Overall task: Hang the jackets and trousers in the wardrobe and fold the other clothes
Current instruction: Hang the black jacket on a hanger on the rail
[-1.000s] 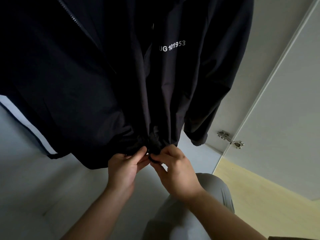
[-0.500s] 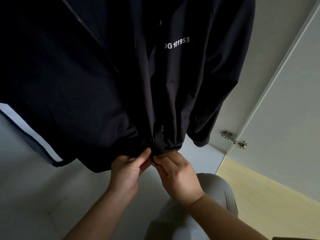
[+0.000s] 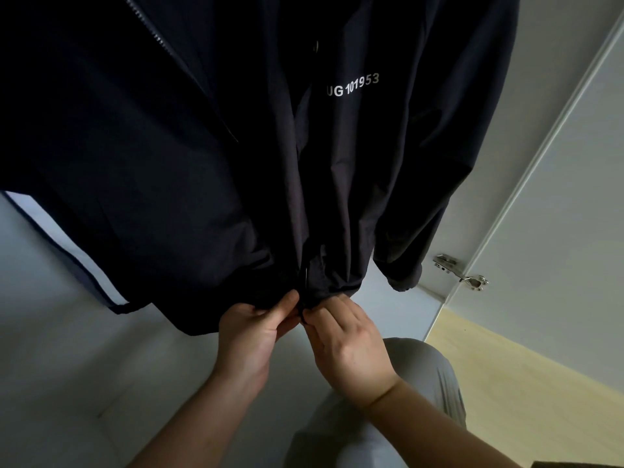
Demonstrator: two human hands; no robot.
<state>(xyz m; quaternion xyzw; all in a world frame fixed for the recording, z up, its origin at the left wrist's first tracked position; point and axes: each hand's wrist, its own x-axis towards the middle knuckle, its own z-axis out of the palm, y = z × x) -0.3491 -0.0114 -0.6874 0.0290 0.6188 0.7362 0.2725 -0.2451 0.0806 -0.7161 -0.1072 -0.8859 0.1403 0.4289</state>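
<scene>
Grey trouser fabric is covering the person's knee [image 3: 388, 417] lowest in view. Just above it, the left hand [image 3: 251, 336] and right hand [image 3: 347, 346] are each pinching the bottom hem of the black jacket [image 3: 236, 163] at its zip. The jacket is hanging inside the wardrobe [image 3: 50, 332], beside the hinged door [image 3: 557, 231].

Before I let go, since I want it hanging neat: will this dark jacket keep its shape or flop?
Probably floppy: the jacket hangs in soft folds, bunching where the left hand and right hand pinch its hem. Likely light: thin-looking fabric.
</scene>
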